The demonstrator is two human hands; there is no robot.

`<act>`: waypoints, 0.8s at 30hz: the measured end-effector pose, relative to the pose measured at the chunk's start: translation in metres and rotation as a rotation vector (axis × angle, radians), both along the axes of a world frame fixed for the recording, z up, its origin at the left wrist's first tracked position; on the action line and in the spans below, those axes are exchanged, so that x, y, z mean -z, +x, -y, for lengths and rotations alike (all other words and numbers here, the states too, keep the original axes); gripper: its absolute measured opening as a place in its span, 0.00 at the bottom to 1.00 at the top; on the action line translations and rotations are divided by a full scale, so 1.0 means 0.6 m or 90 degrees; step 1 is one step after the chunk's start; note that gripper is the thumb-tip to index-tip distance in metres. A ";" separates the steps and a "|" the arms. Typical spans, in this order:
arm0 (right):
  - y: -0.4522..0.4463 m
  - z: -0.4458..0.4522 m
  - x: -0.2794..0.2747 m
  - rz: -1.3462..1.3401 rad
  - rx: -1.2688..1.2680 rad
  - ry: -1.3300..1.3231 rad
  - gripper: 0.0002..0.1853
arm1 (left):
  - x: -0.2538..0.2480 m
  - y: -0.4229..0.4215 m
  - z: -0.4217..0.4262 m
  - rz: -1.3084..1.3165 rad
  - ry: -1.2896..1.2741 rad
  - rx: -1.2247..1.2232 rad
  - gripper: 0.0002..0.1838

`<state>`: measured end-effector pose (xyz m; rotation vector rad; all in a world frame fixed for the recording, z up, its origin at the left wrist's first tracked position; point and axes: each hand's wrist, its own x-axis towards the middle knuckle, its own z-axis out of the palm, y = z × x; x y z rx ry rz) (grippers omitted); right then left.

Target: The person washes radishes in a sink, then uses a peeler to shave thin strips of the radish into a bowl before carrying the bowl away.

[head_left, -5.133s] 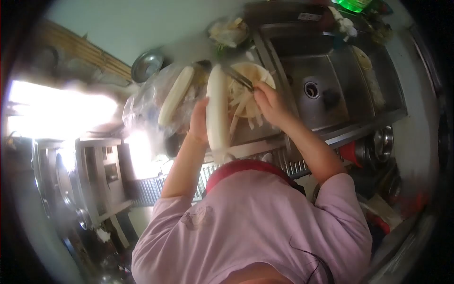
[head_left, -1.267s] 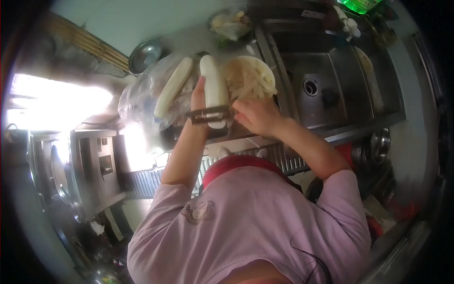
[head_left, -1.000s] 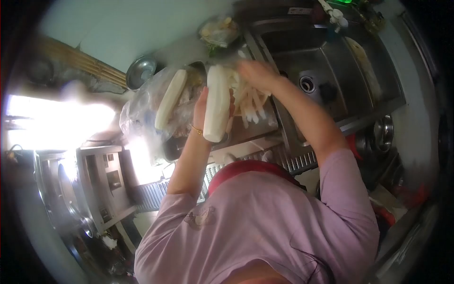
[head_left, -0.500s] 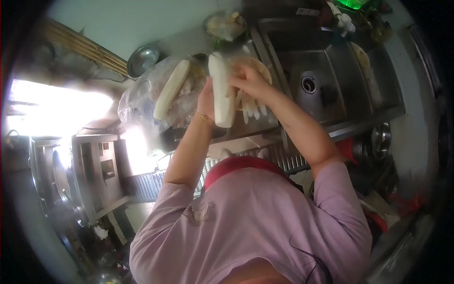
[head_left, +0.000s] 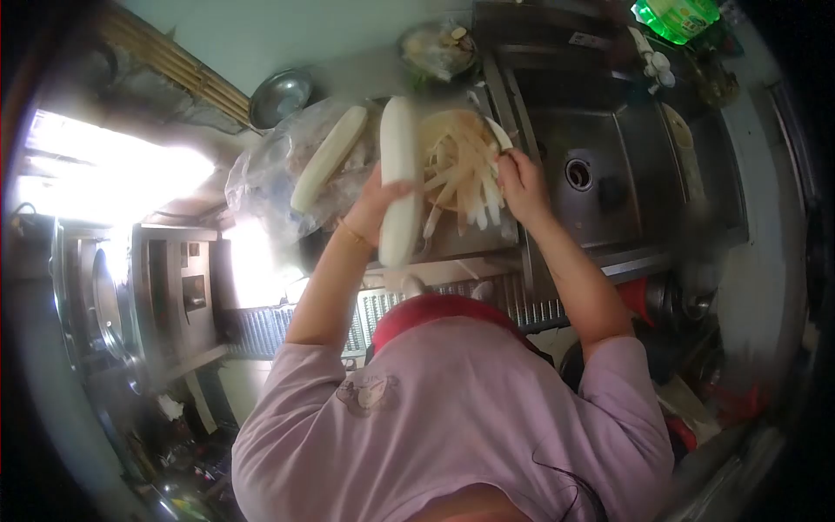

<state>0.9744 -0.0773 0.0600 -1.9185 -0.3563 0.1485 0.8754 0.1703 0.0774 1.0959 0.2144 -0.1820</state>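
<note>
My left hand [head_left: 380, 202] is wrapped around a long, white peeled daikon radish [head_left: 400, 174], held upright above the counter edge. To its right, my right hand [head_left: 524, 184] grips what looks like a peeler [head_left: 501, 155], apart from the radish. A pale strip [head_left: 499, 133] shows at the tool's upper end; the handle is mostly hidden by my fingers. Between my hands, long peel strips [head_left: 465, 170] lie heaped in a round, light-coloured container and hang over its near side. A second white radish [head_left: 330, 158] rests on a clear plastic bag [head_left: 257, 178] at the left.
A metal bowl [head_left: 281, 97] stands behind the bag. Another bowl [head_left: 437, 54] with food scraps sits at the back. On the right is a steel sink [head_left: 565, 130] with a round drain. A green bottle [head_left: 677, 16] is at the back right corner.
My right hand has moved away from the radish to the right, beside the peel strips. The radish in my left hand has come slightly lower. The whole view has shifted a little.
</note>
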 end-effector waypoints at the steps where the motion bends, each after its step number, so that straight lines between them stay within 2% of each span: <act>1: -0.022 -0.003 -0.034 0.035 -0.015 -0.014 0.14 | -0.001 -0.008 -0.003 0.042 0.089 0.005 0.37; 2: -0.038 -0.008 -0.055 0.066 -0.027 -0.029 0.14 | -0.006 -0.016 -0.008 0.067 0.105 0.039 0.44; 5: -0.050 -0.016 -0.069 0.181 -0.077 -0.074 0.13 | -0.028 -0.030 -0.002 0.149 0.181 0.148 0.45; 8: -0.046 -0.025 -0.096 0.334 -0.149 -0.281 0.12 | -0.012 -0.043 -0.001 0.129 0.187 0.209 0.45; 11: 0.010 -0.008 -0.037 0.147 -0.071 -0.301 0.14 | 0.004 -0.067 0.012 0.126 0.213 0.212 0.45; 16: -0.035 -0.019 -0.075 0.133 -0.151 -0.374 0.13 | 0.006 -0.056 0.014 0.095 0.223 0.203 0.48; 19: -0.002 -0.007 -0.046 0.095 -0.119 -0.396 0.13 | 0.005 -0.058 0.021 0.214 0.428 0.182 0.46; 20: 0.013 -0.003 -0.030 0.075 -0.097 -0.391 0.13 | 0.009 -0.054 0.013 0.200 0.487 0.175 0.46; 22: -0.025 -0.022 -0.100 0.106 -0.158 -0.432 0.14 | 0.034 -0.059 0.009 0.160 0.589 0.149 0.46; 23: -0.046 -0.024 -0.121 0.113 -0.188 -0.453 0.14 | 0.032 -0.064 0.011 0.110 0.569 0.162 0.45; 24: -0.028 -0.018 -0.087 0.074 -0.169 -0.438 0.15 | 0.023 -0.059 0.011 0.069 0.552 0.178 0.45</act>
